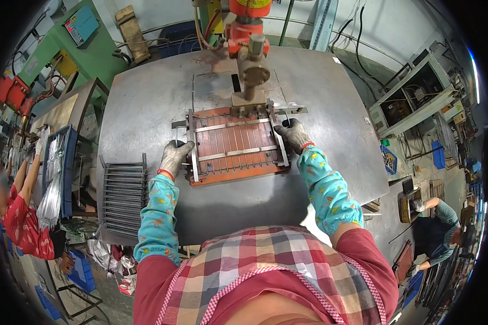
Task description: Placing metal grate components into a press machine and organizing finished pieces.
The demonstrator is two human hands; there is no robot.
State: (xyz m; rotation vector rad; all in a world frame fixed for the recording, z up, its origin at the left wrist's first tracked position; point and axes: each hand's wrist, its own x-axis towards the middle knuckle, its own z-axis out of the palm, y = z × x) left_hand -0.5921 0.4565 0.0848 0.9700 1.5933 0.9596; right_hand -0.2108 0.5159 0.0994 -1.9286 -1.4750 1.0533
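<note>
Flat wire grid (234, 142), on orange jig (236, 174)

Grey knitted gloves with red cuffs were worn on the left hand (174, 157) and right hand (294, 135), turquoise patterned oversleeves (over red sleeves) and a checked apron.

Grey steel worktable (320, 97), cluttered workshop floor (108, 303)

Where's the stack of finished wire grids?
Head view: the wire grid stack lies at the steel table's left edge, just left of the gloved left hand holding the orange jig.
</note>
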